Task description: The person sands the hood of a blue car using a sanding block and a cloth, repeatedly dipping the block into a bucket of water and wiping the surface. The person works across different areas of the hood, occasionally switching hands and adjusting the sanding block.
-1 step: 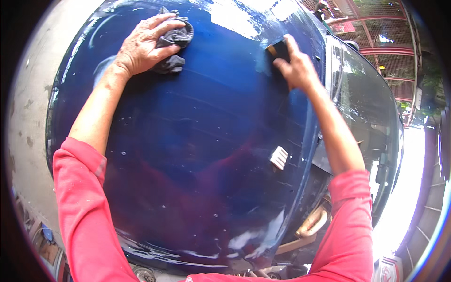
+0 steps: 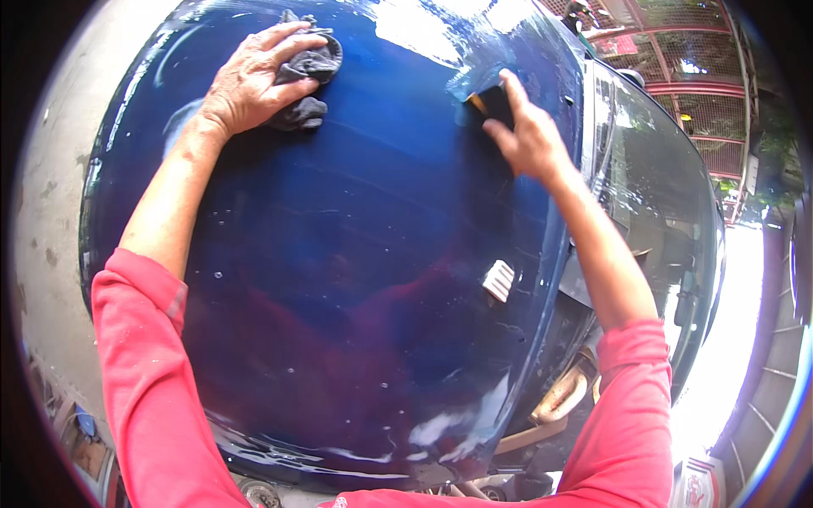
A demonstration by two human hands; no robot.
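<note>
A glossy dark blue car bonnet [image 2: 339,212] spreads out below both arms. At its far left, my left hand [image 2: 254,80] is closed over a crumpled dark grey cloth [image 2: 309,63], pressing it on the paint; part of the cloth bulges out beyond the fingers and under the thumb. My right hand [image 2: 529,131] grips a black block [image 2: 495,103] with a yellowish edge, held against the far right part of the bonnet. A hazy, wet-looking smear [image 2: 464,85] lies on the paint beside the block.
A small white ribbed block [image 2: 499,281] rests on the bonnet's right side. The windscreen [image 2: 652,169] rises to the right. Nearer me, a tan, curved object [image 2: 563,396] lies by the bonnet's right edge. Concrete floor [image 2: 51,195] runs along the left, and a red metal frame [image 2: 699,89] stands behind.
My right hand and the black block have slid slightly left and toward me, and more of the smear shows. My left hand stays on the cloth in nearly the same place.
</note>
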